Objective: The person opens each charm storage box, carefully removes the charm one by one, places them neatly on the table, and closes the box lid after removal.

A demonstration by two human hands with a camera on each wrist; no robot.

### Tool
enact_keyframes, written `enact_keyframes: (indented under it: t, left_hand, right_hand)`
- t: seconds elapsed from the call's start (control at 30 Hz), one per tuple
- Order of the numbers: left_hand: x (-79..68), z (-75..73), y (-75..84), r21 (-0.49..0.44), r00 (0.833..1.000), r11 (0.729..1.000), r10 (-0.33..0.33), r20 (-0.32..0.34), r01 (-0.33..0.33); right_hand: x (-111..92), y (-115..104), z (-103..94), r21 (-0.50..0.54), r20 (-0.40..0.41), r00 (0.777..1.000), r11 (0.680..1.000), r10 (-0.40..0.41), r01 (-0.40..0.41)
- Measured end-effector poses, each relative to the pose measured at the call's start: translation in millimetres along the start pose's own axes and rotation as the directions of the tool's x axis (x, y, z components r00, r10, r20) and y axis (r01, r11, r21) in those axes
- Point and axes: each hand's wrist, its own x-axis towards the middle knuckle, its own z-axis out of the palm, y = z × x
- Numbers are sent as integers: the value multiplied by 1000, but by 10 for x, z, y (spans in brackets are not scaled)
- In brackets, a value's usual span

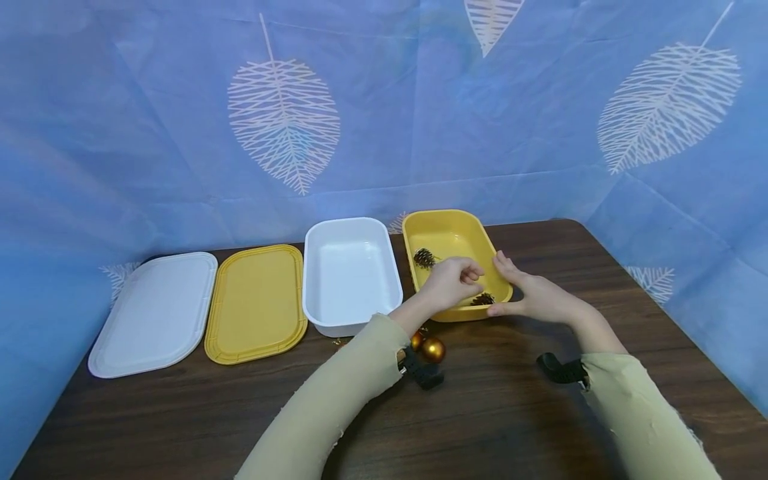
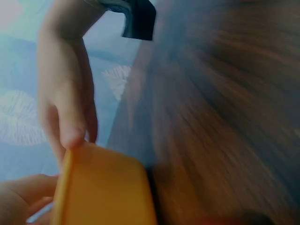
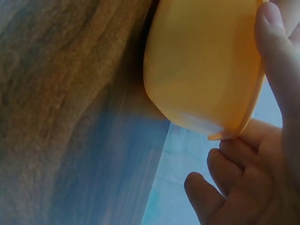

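A yellow plastic box [image 1: 444, 230] stands at the back of the table, with a pinecone [image 1: 424, 258] near its left wall and another pinecone [image 1: 483, 299] at its near right corner. My left hand [image 1: 451, 283] is over the box with fingers loosely curled, a gap showing between thumb and fingertips and nothing visible in it. The right hand [image 1: 540, 297] grips the box's near right corner, its thumb [image 3: 272, 28] on the rim and its other fingers [image 3: 234, 164] at the side. Gold ball ornaments [image 1: 433, 349] lie just in front of the box, partly hidden by the left wrist.
Left of the yellow box stands a white box [image 1: 351, 273]. Further left lie a yellow lid [image 1: 258, 303] and a white lid [image 1: 157, 313]. A blue leaf-print cloth [image 1: 408, 120] hangs behind the dark wooden table [image 1: 480, 413].
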Motion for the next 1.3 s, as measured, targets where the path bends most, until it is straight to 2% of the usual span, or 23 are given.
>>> enact_keyframes:
  t: [0.23, 0.4, 0.53, 0.67, 0.9, 1.2, 1.3]
  left_hand:
    - [60, 49, 14, 125, 998, 992, -32, 52, 25]
    - [77, 116, -3, 273, 996, 961, -66, 62, 46]
    - [99, 142, 1, 336, 995, 942, -50, 86, 18]
    - [109, 136, 2, 333, 990, 943, -42, 131, -4]
    - [96, 96, 8, 245, 981, 969, -71, 181, 25]
    - [96, 85, 1, 284, 984, 959, -39, 172, -12]
    - [85, 83, 0, 263, 987, 965, -47, 157, 4]
  right_hand:
    - [14, -4, 5, -9, -6, 1000, 1000, -1, 1]
    - [6, -3, -3, 2, -6, 1000, 1000, 3, -3]
    - [-5, 16, -10, 12, -3, 1000, 1000, 2, -2]
    - [-2, 43, -3, 20, -6, 1000, 1000, -5, 5]
    - [14, 54, 14, 7, -11, 1000, 1000, -15, 15]
    - [11, 42, 12, 1, -14, 1000, 1000, -23, 23]
    - [18, 48, 19, -1, -16, 1000, 1000, -16, 16]
